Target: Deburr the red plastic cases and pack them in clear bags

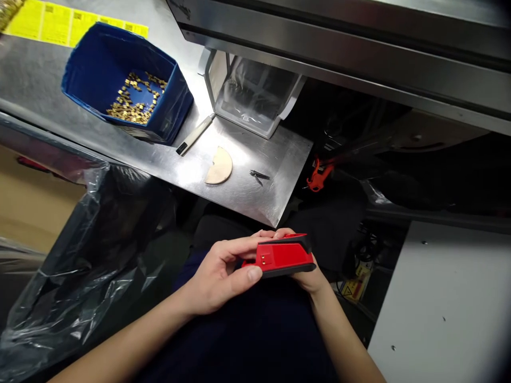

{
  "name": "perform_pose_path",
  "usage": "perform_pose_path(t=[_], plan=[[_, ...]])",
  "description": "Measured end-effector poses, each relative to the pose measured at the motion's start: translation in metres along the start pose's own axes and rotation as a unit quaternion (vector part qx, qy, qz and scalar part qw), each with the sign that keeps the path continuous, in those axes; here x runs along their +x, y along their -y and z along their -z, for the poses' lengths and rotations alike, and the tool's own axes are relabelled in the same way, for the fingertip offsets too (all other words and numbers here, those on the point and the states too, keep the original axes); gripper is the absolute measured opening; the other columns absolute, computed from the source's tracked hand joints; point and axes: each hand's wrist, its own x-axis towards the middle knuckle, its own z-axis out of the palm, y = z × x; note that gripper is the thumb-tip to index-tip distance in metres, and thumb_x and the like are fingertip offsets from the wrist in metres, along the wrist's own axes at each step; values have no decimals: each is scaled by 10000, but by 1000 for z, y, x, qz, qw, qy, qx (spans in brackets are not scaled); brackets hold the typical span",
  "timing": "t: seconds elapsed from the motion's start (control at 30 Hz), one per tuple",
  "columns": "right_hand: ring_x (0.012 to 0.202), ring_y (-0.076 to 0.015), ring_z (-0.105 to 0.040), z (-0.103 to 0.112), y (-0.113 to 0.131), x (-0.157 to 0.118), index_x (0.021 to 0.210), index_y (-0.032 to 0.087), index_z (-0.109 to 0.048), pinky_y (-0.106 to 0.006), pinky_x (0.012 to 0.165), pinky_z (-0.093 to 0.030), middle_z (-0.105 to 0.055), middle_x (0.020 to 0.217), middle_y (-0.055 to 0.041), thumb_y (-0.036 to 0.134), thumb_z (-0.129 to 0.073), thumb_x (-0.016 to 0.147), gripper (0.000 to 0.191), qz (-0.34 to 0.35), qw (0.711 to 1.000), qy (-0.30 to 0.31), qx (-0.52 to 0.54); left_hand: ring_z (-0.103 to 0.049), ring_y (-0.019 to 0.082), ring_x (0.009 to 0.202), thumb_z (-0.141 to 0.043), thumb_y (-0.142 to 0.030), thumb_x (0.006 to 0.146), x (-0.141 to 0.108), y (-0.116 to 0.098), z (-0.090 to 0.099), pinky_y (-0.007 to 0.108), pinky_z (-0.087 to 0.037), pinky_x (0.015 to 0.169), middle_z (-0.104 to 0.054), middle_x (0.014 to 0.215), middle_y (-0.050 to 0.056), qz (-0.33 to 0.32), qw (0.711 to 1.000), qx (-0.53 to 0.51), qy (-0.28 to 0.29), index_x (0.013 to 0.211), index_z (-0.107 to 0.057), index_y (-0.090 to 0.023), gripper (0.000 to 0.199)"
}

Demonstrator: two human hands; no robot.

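Observation:
A red and black plastic part (285, 256) is held up in front of my body, above my lap. Two small brass-coloured dots show on its red face. My left hand (223, 268) grips its left end, thumb on the near edge and fingers along the far side. Around the right end and underneath is my right hand (309, 279), its fingers mostly hidden behind the part. Beyond the hands, on the metal bench (255, 205), lie nail clippers (260, 175), a half-round wooden piece (220, 166) and a slim white-handled tool (195, 135).
A blue bin (171, 101) with many small brass pieces (136, 106) stands at the back left. Beside it is a pale bin (265, 130) lined with clear plastic. Yellow labels (58, 24) lie behind. A plastic-lined box (51, 197) is at left, a grey panel (443, 298) at right.

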Motion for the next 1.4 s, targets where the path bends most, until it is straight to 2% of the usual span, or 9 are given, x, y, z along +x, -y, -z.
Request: perform_pose_path(t=[0.07,0.17,0.3,0.43,0.7,0.93,1.13,1.27,1.4], plan=[[1293,-344,-629,-3,6,2,1173,283,-550,-567,1096,-495,-638,1402,-145,606,-861,731,629,23,999,-10,-42,-697,276,1091,-715,-412,925,1,1,0,371,-516,987,-774,1152,77,23,999,7,-26,1267,-730,-252,377],[1302,-307,-628,-4,9,3,1182,283,-568,-524,1089,-517,-623,1432,-142,451,-853,806,501,48,994,-25,-95,-696,197,906,-775,-363,884,4,1,2,268,-525,820,-757,1062,41,46,996,61,-53,1192,-742,-251,330],[1310,-268,-621,-1,9,1,1229,296,-589,-448,1080,-532,-611,1454,-106,326,-839,828,474,66,986,-37,-151,-684,209,1038,-830,-289,838,6,2,6,281,-513,915,-729,1168,25,20,993,82,-86,1292,-667,-310,483],[1346,-260,-592,2,15,-2,1256,311,-588,-463,1134,-486,-617,1455,-79,240,-813,840,477,81,973,-43,-211,-658,222,1101,-838,-276,829,4,5,7,293,-493,966,-705,1218,36,10,990,109,-85,1261,-679,-290,460],[1401,-292,-535,6,22,-6,1262,297,-576,-513,1183,-421,-650,1395,-80,280,-828,831,500,115,944,-48,-304,-593,270,1192,-754,-347,902,8,7,6,338,-456,1013,-643,1233,64,21,994,94,-58,1232,-649,-243,361],[1362,-293,-557,4,25,-10,1269,309,-575,-442,1146,-448,-654,1317,-60,305,-841,822,520,108,944,-42,-308,-565,285,1208,-741,-425,896,6,12,5,393,-431,1046,-584,1295,80,21,994,96,-35,1295,-567,-246,471],[1221,-263,-624,-1,36,-15,1282,294,-577,-383,1053,-488,-655,1254,-53,315,-865,802,560,86,936,-21,-341,-568,287,1200,-771,-445,873,7,17,-1,413,-440,1039,-570,1266,71,18,997,60,-35,1173,-555,-256,415],[1081,-233,-655,-2,36,-17,1305,306,-583,-349,952,-510,-662,1214,-35,373,-880,790,599,71,939,-15,-335,-574,282,1130,-867,-558,742,6,23,-5,413,-461,997,-566,1232,66,32,997,44,-48,1154,-551,-263,598],[1030,-224,-651,1,32,-16,1298,325,-604,-340,922,-505,-666,1178,-19,420,-862,804,566,57,948,-17,-313,-563,308,1176,-962,-552,578,4,26,-8,417,-461,1018,-547,1288,68,50,996,54,-58,1210,-529,-285,811]])
